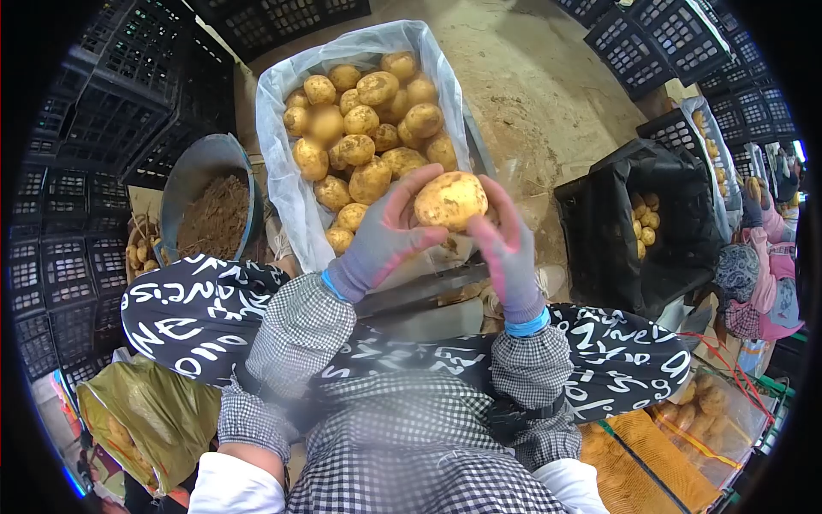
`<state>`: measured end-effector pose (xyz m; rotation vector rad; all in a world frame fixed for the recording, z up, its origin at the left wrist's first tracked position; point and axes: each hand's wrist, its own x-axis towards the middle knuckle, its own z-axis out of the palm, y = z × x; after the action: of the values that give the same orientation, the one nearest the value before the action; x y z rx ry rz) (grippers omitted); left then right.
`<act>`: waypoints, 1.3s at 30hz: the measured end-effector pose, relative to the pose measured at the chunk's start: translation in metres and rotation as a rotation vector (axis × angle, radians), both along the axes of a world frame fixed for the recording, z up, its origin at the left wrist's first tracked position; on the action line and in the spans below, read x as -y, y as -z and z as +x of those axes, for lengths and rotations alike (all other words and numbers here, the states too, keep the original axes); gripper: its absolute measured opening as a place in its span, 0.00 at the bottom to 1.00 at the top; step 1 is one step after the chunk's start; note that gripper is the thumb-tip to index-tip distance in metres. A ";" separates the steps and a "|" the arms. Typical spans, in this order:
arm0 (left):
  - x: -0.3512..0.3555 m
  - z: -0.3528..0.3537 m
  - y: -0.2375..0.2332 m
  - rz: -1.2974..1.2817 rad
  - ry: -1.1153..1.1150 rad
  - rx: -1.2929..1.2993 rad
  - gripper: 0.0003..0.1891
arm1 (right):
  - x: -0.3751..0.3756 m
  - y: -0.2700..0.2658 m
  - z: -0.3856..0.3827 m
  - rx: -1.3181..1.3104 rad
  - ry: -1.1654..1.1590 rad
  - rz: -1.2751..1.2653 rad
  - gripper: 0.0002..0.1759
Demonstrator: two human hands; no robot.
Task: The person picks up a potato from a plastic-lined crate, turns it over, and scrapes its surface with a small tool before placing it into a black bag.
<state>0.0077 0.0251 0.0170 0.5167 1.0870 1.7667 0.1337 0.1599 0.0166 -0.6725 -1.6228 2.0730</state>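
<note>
A large yellow potato (451,202) with brown soil marks is held up between my two gloved hands. My left hand (387,230), in a grey and pink glove, curls its fingers and thumb around the potato's left side. On the other side, the fingertips of my right hand (507,244) press against the potato. Just beyond lies a crate lined with translucent white plastic (287,184), full of loose potatoes (371,181). The undersides of the potatoes in the crate are hidden.
To the left stands a round tub (167,193) with soil in it. Black crates (128,94) are stacked behind it. On the right is a black bag (599,223) with potatoes inside. A green sack (171,411) and an orange mesh sack (655,454) flank me. Another person (762,274) is at far right.
</note>
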 end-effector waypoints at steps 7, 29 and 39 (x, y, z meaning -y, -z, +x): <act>-0.002 0.006 0.008 -0.011 0.037 0.028 0.40 | -0.004 0.000 0.005 0.014 -0.035 -0.142 0.32; -0.041 -0.017 0.048 -0.218 0.213 -0.056 0.43 | -0.070 0.006 0.040 0.079 0.240 0.036 0.20; 0.004 0.006 0.000 -0.114 0.091 -0.033 0.46 | -0.005 0.002 0.010 0.125 -0.182 0.158 0.29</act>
<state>0.0137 0.0213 0.0174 0.5191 1.1616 1.6124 0.1435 0.1649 0.0151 -0.6316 -1.9603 2.0316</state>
